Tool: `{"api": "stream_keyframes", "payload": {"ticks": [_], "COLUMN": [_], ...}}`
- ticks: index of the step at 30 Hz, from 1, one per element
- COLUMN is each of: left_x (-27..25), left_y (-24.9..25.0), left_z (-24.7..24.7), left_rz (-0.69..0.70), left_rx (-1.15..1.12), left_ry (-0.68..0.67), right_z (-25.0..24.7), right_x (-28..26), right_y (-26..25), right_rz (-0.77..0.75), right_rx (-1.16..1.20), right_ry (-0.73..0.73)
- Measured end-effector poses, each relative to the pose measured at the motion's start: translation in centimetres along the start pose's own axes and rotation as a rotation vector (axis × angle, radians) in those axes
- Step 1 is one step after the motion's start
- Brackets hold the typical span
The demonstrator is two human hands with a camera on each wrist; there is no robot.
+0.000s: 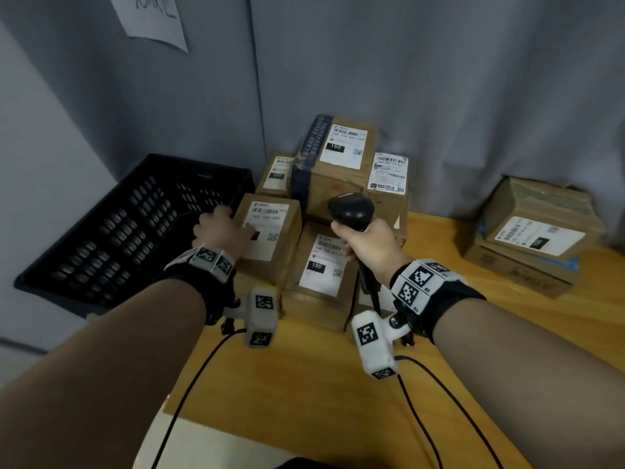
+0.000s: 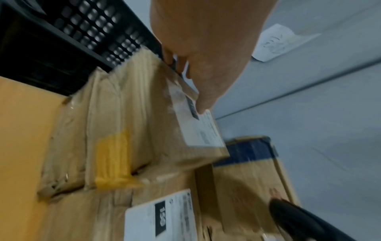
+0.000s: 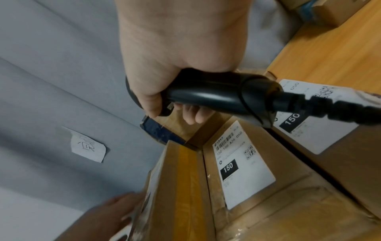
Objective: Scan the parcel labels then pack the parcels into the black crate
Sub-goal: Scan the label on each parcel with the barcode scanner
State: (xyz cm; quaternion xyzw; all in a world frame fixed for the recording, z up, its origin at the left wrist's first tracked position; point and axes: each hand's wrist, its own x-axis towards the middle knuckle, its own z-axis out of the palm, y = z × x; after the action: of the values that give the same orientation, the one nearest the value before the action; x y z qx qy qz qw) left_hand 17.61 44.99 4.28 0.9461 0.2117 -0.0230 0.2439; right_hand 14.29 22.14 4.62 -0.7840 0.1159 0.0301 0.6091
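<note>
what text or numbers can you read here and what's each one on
"102-102-C01": label of the parcel under the left hand.
"150" and "150 150 A26 050": label of the front parcel.
"150": top parcel.
"150": far-right parcel.
Wall note, other fine print: unreadable.

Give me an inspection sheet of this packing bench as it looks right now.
Surface: wooden table.
Job's things: black crate at left, no parcels seen inside; parcel pile stacked beside it; separate parcels at right.
Clutter: nothing seen.
Grippers: left hand grips the left front parcel; right hand holds the scanner.
Cables: wrist leads, scanner cord.
Surroundings: grey curtain, paper note.
</note>
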Motion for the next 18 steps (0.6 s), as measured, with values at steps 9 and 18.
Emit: {"api": "stream_keyframes", "payload": {"ticks": [9, 18], "left_x": [-3.6, -8.9], "left_y": [9.9, 23.0], "left_z": [1.0, 7.1], "left_rz": [0.4, 0.65], "left_rx": [-0.143, -0.169], "left_ry": [0.066, -0.123], "right_z": [-5.3, -20.4], "right_x": [0.2, -0.7], "right_y": [-0.9, 1.0], "right_rz": [-0.024, 0.06], "right_rx": [-0.008, 0.029], "right_ry": [0.11, 0.366]}}
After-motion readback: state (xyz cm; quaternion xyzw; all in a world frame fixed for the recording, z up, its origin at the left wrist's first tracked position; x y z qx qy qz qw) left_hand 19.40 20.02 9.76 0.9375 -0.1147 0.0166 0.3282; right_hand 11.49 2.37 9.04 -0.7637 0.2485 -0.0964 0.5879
